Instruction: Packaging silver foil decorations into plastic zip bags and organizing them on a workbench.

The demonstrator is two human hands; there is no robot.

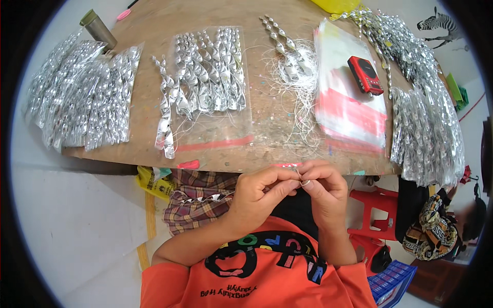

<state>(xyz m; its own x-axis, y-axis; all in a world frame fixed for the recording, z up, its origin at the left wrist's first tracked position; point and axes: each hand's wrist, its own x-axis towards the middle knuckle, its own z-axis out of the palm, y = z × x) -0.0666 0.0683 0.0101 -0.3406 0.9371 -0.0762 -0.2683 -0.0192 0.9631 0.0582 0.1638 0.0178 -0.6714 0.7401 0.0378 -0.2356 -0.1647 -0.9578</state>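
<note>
Close to my body, just off the table's near edge, both hands meet fingertip to fingertip. My left hand (264,192) is closed in a pinch, and so is my right hand (326,187). Between them they hold a thin pale string (305,183), bent in a small loop. A twisted silver strip (208,198) lies across the plaid cloth (179,210) and runs in behind my left hand; whether it joins the string is hidden. On the table ahead, a clear plastic bag (210,138) bears several twisted silver strips (210,72), with two loose strips (164,113) beside it.
White strings (303,97) lie tangled around more strips. Right of them, a red device (365,76) rests on flat plastic bags (344,66). Bagged silver strips pile up at left (87,97) and right (429,128). Red stools (375,210) and a person in patterned clothes (431,231) are at right.
</note>
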